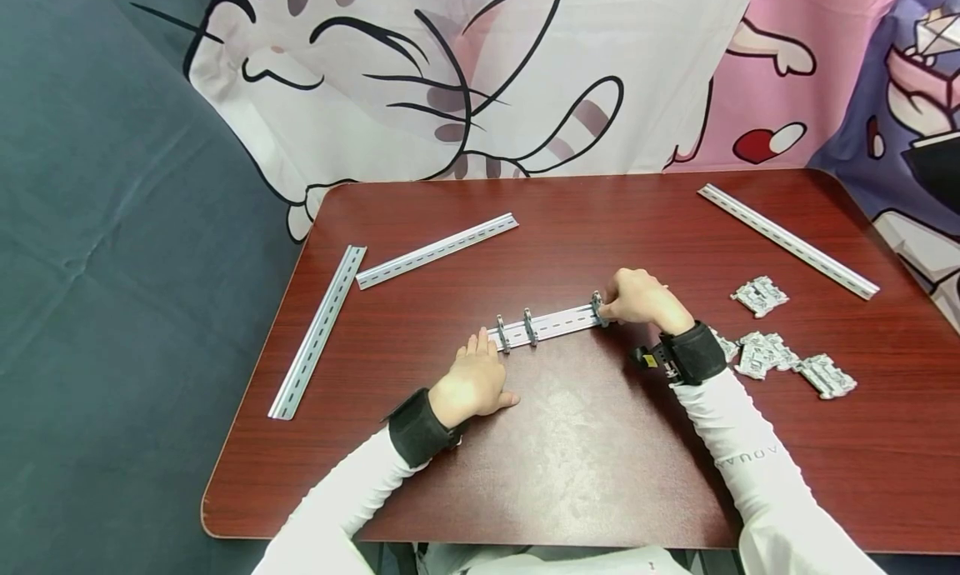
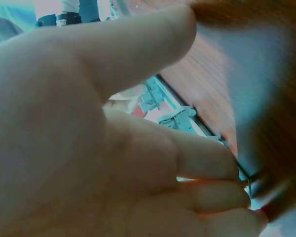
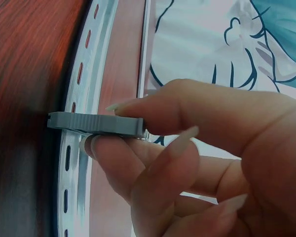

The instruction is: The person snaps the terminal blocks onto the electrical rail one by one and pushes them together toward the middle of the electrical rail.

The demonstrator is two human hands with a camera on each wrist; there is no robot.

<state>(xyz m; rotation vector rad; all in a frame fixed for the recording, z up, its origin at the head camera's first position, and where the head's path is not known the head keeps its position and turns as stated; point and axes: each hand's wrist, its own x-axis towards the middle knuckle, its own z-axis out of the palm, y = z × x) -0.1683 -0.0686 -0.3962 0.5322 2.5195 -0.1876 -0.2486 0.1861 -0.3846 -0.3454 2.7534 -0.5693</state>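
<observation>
A slotted metal DIN rail (image 1: 564, 322) lies near the middle of the table. My left hand (image 1: 474, 381) lies over its left end, fingers straight and thumb apart. Two thin grey terminal blocks, one nearer the left hand (image 1: 502, 334) and one beside it (image 1: 530, 328), stand across the rail. At the right end, my right hand (image 1: 639, 298) pinches another grey terminal block (image 3: 96, 123) between thumb and fingers. That block crosses the rail; whether it is latched cannot be seen. In the left wrist view, the palm and fingers (image 2: 207, 158) hide most of the rail.
Two more rails lie at the left, one steep (image 1: 318, 333) and one slanted (image 1: 437, 251). A further rail (image 1: 787, 240) lies at the back right. Several loose terminal blocks (image 1: 761, 354) are beside the right forearm, with a single one (image 1: 760, 297) behind them. Printed curtain hangs behind the table (image 1: 600, 475).
</observation>
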